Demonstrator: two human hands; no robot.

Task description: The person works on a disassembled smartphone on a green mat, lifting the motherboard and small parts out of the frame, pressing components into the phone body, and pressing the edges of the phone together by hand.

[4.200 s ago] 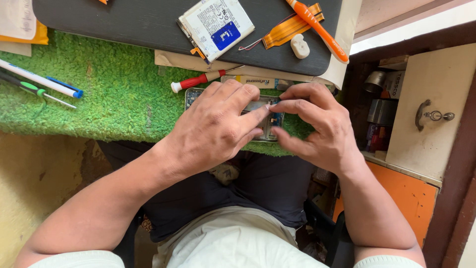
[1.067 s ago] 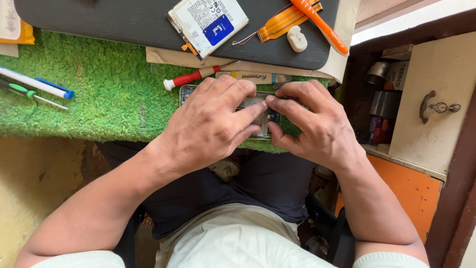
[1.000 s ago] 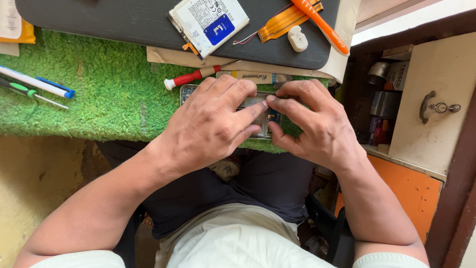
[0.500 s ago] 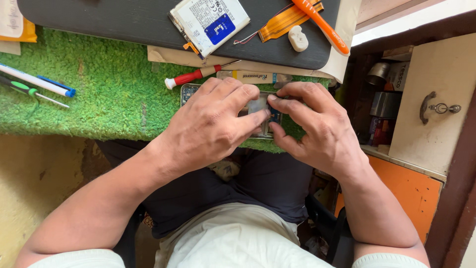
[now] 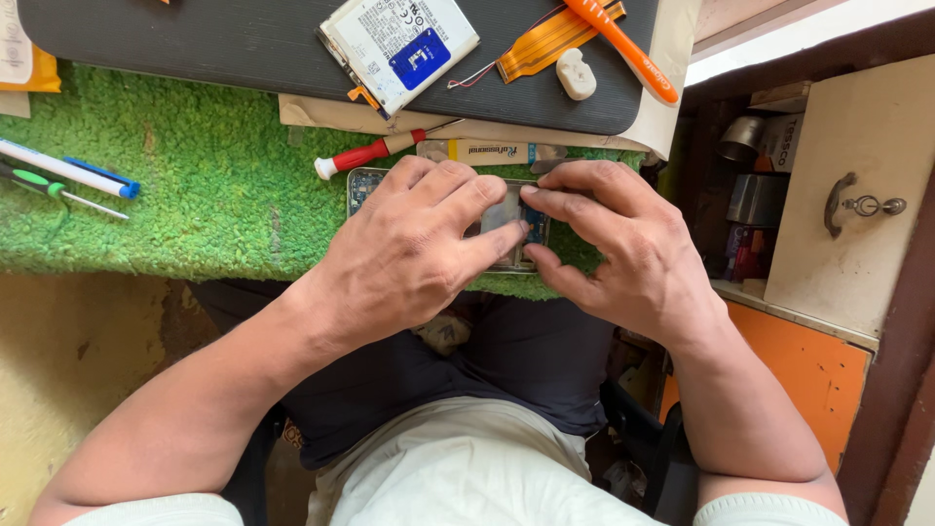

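We see the opened phone (image 5: 502,219) largely hidden beneath the left hand (image 5: 409,258) and right hand (image 5: 623,258); its inner parts are too small to tell. The dark mat (image 5: 195,44) and orange tool (image 5: 628,44) are cut off at the top edge.

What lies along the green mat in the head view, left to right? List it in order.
Green-handled tool → blue and white pen → red-handled screwdriver → left hand → opened phone → right hand.
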